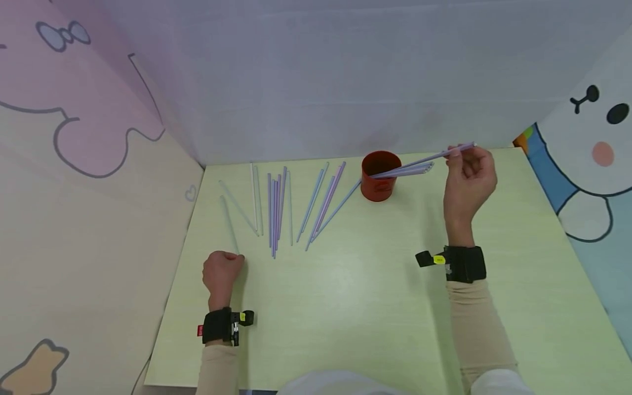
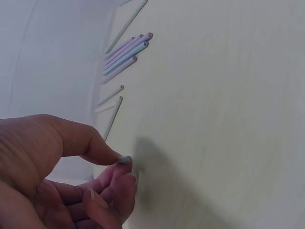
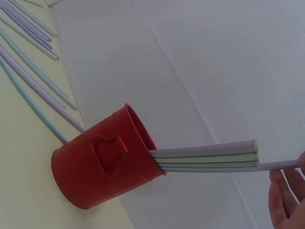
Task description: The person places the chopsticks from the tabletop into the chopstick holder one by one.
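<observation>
My left hand (image 1: 221, 273) pinches the near end of a pale green straw (image 1: 229, 225) between thumb and forefinger at the table's left. In the left wrist view, that straw's end (image 2: 125, 159) shows at the fingertips. My right hand (image 1: 470, 178) pinches the upper end of a purple straw (image 1: 456, 150), which slants down toward the mouth of a red bucket-shaped cup (image 1: 377, 190). Several pastel straws (image 3: 209, 151) lean out of the cup to the right, close along the held one. Their lower ends are hidden inside it.
Purple straws (image 1: 274, 214) lie grouped on the pale table (image 1: 355, 296), with pale green and white ones beside them. Blue and purple straws (image 1: 326, 203) lie left of the cup, one reaching its base. A white curtain-like backdrop (image 1: 316, 82) stands behind the table.
</observation>
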Available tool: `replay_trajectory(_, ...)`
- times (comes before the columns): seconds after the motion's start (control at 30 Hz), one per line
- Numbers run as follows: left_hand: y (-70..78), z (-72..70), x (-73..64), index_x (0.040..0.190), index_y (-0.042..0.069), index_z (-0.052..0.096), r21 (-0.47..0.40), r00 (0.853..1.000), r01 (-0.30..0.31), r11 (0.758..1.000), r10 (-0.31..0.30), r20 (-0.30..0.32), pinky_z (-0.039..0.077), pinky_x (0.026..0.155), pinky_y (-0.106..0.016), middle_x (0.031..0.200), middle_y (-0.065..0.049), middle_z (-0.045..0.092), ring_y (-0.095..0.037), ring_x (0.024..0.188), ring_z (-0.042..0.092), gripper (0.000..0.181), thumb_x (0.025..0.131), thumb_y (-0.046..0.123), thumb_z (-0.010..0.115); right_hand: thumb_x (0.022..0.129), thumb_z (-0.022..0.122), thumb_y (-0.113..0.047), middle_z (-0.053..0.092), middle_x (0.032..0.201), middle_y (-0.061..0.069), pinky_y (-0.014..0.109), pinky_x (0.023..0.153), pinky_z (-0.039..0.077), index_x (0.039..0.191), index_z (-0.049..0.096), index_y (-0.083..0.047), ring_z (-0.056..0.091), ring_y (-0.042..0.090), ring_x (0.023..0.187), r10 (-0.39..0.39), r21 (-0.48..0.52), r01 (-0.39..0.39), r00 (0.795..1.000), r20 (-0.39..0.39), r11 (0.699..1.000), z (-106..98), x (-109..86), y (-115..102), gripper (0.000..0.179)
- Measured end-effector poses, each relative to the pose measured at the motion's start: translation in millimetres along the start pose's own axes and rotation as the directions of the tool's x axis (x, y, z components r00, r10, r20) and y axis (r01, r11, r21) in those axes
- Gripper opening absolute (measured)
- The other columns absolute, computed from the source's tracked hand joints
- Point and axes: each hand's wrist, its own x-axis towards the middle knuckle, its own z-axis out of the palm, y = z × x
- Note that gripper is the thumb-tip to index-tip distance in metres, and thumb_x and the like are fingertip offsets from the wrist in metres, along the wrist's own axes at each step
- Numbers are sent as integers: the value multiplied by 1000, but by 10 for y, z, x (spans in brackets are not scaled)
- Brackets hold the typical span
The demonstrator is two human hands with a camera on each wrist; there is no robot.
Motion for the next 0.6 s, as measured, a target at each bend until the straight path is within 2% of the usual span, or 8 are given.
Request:
replay_trajectory(0.17, 51, 76, -69, 81, 3, 73, -113, 991, -122, 986, 114, -69, 43, 48, -32, 73, -13, 70, -28, 62, 63, 17, 80, 19, 66, 87, 67, 6, 67, 96, 31, 17, 69, 55, 97, 63, 11, 70, 28, 81, 37, -5, -37, 998, 42, 999, 17, -38, 41, 12)
replay_trajectory(0.27, 105, 117, -99, 84, 4, 72, -168, 976, -202, 965, 185, -112, 44, 53, -35, 75, -11, 71, -26, 62, 63, 14, 81, 18, 68, 87, 66, 7, 66, 96, 32, 18, 68, 55, 99, 62, 14, 69, 28, 80, 66, -2, -66, 996, 59, 998, 25, -67, 45, 14)
replay_trajectory(0.37, 151, 163, -118, 85, 6, 71, -202, 958, -276, 939, 252, -138, 46, 54, -35, 75, -8, 71, -23, 61, 63, 12, 81, 17, 69, 88, 65, 7, 65, 97, 33, 17, 69, 54, 103, 62, 15, 67, 27, 81, 92, -43, -89, 993, 77, 995, 35, -102, 38, 17)
replay_trajectory(0.47, 186, 208, -149, 86, 7, 71, -227, 943, -325, 918, 298, -149, 47, 54, -34, 75, -6, 71, -19, 60, 63, 11, 81, 17, 69, 89, 64, 5, 65, 99, 33, 15, 71, 54, 105, 62, 16, 67, 28, 83, 101, -108, -90, 990, 102, 990, 44, -138, 29, 19)
replay_trajectory(0.6, 226, 249, -201, 86, 8, 71, -260, 931, -362, 895, 334, -149, 48, 54, -34, 75, -4, 70, -17, 59, 62, 9, 82, 15, 69, 90, 63, 5, 66, 101, 32, 15, 72, 54, 106, 61, 17, 66, 31, 86, 118, -135, -101, 985, 123, 986, 56, -163, 33, 20)
